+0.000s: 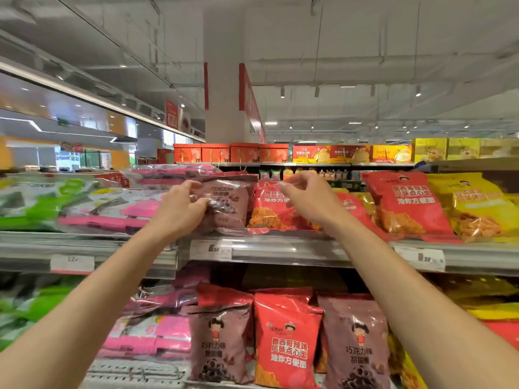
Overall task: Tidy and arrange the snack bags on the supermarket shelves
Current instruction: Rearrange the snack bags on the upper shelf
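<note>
The left hand (pixel 179 209) holds the brown bag (pixel 227 203) on the upper shelf (pixel 266 248): its fingers (pixel 193 189) curl round the bag's left edge, thumb against the front film, so the bag is pinched rather than cradled. The right hand (pixel 306 197) hovers over the red bag (pixel 269 209) just right of the brown one; its fingers (pixel 292 182) are bent and drawn toward the thumb as if nipping the top seam, but whether they actually hold film I cannot tell.

The main risk, as I judge it, is the brown bag slipping. The film looks glossy and the grip is on one side only, so a tug toward the left fingers could swing the free corner forward and tip the bag over the shelf lip onto the lower bags (pixel 286 341) beneath the arms.

A second risk lies under the right fingers. The red bag leans back against others behind it, and the red and yellow bags (pixel 477 206) further right slope loosely. Pulling the seam up or forward could drag the neighbours and start the row sliding.

Squeezing too hard could also crush the contents of either bag. Pink packs (pixel 134 211) left of the left fingers lie flat and stacked, and an elbow or a shoved bag could nudge them out of line.
</note>
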Demonstrator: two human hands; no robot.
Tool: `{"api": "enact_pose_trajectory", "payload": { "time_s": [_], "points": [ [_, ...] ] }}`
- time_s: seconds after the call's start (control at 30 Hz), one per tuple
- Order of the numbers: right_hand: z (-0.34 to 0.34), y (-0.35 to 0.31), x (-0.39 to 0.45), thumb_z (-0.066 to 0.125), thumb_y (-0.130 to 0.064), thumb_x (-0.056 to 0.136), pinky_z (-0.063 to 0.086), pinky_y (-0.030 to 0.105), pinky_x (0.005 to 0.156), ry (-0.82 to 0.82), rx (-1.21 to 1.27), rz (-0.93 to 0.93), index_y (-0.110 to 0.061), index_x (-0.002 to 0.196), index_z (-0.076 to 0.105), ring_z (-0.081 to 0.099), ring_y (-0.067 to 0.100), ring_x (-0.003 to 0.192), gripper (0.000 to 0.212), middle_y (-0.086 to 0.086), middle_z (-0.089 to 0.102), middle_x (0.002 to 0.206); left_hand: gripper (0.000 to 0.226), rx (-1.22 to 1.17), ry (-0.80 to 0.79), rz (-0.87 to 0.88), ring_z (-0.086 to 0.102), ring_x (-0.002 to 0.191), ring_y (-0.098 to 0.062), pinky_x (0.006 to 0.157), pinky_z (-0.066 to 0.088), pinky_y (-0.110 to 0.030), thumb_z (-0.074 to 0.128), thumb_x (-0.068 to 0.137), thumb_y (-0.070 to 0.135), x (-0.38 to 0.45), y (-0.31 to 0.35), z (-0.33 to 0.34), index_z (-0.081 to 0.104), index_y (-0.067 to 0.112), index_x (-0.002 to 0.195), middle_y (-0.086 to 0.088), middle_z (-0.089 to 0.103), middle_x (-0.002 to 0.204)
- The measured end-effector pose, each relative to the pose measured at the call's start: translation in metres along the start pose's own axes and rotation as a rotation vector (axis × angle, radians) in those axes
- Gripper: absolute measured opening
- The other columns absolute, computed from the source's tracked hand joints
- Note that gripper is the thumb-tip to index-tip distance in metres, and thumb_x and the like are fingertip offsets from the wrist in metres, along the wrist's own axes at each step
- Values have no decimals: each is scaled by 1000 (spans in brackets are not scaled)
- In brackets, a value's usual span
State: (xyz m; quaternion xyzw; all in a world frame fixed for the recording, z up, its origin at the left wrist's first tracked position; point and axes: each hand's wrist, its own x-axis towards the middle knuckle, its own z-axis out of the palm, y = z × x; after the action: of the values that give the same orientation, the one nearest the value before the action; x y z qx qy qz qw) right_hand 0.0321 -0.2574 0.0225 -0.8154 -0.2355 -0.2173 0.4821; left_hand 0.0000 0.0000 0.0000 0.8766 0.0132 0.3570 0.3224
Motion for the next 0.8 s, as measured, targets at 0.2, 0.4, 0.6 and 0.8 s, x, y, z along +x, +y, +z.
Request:
{"api": "enact_pose_trajectory", "payload": {
  "time_s": [0.2, 0.4, 0.6, 0.8],
  "points": [
    [50, -21, 27, 61, -41, 99, 56, 40, 93, -170, -307, 23, -17, 114, 71, 65, 19, 104, 30, 1, 69, 116, 48, 139, -119, -36, 60, 110, -25, 91, 48, -36, 50, 107, 31, 6, -2, 0, 40, 19, 153, -10, 60, 143],
    [72, -24, 34, 62, -42, 99, 60, 39, 79, -202, -410, 12, -9, 103, 72, 67, 18, 85, 34, 3, 72, 96, 41, -18, -168, -37, 63, 94, -15, 67, 48, -27, 49, 109, 27, 4, -2, -2, 43, 18, 148, -7, 60, 132],
    [75, -21, 26, 72, -26, 95, 61, 44, 86, -134, 21, 102, -17, 96, 65, 72, 17, 82, 11, -1, 70, 86, 46, -257, -46, -1, 67, 94, -2, 72, 60, -21, 58, 105, 20, -3, -4, -5, 45, 24, 149, 5, 63, 117],
    [65, -33, 18, 71, -27, 96, 65, 29, 65, -117, 300, 62, -18, 134, 59, 75, 3, 68, 41, -9, 70, 91, 49, -367, 82, 77, 62, 102, 3, 74, 56, -13, 62, 103, 26, -14, 8, -17, 47, 28, 150, 9, 63, 119]
  ]
}}
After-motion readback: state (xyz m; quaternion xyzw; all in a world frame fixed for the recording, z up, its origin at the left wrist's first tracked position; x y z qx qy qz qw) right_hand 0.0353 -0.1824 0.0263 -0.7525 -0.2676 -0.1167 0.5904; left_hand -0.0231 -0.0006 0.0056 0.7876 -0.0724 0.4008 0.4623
